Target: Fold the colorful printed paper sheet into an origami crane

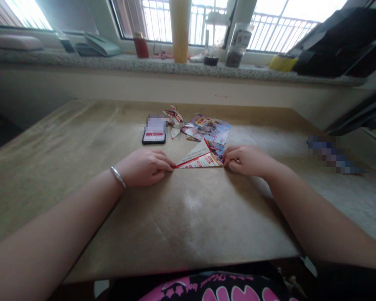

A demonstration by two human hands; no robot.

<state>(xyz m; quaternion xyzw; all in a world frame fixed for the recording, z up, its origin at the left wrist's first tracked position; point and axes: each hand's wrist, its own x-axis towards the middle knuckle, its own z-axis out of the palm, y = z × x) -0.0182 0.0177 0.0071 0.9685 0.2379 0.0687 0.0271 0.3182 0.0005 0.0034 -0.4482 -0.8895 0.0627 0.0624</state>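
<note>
One camera rides on the person's head, facing forward and down over the brown table toward the window sill. It sits close: forearms enter from the bottom corners, left hand and right hand meeting the folded flyer mid-frame.

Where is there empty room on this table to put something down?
Free: the wide bare table left of the phone and left hand, and the near stretch between the forearms. Crowded: mid-table, where phone, flyers and the folded paper sit close, left hand and right hand pinching its corners.
</note>
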